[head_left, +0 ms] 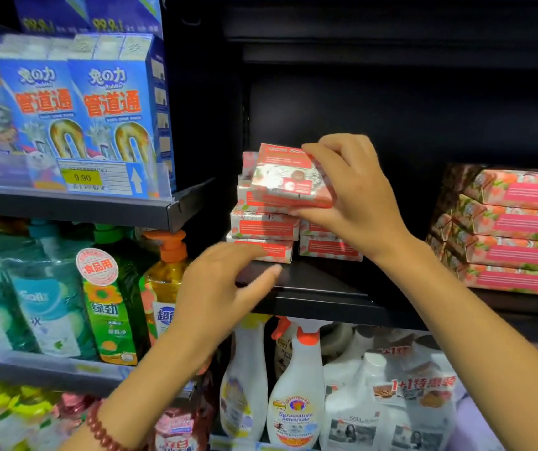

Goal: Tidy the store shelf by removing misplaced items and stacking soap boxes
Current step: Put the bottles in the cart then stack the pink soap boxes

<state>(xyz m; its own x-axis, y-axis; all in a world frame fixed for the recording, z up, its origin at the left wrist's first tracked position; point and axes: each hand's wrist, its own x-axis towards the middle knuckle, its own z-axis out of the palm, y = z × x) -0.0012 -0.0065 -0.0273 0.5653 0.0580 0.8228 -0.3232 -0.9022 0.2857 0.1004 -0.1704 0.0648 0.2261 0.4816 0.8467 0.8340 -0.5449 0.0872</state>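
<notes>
My right hand (355,196) grips a soap box (288,177), thumb under its lower edge and fingers curled over the top right corner. The box is tilted and its bottom rests on the stack (262,227), so it isn't seated flat yet.

The stack is at the left end of the shelf (319,297), set back a little from the front edge. It has a left column a few boxes high. A lower column (329,247) touches it on the right, partly hidden by my wrist.

My left hand (225,288) holds nothing, fingers out straight at the front edge by the bottom box. It's blurred, so I can't tell if it's touching.

The pink boxes (515,232) at the right end are well apart from my stack, four high and already neat.

Progress, as a judgement: well along.
- I see only soap boxes on this shelf and nothing that looks out of place, so the removal part seems done.
- Most of the boxes look stacked.
- Left to do: lay this box flat and square it up, and maybe even out the lower right column.
- The left column's edges look a bit staggered and may need nudging.
</notes>
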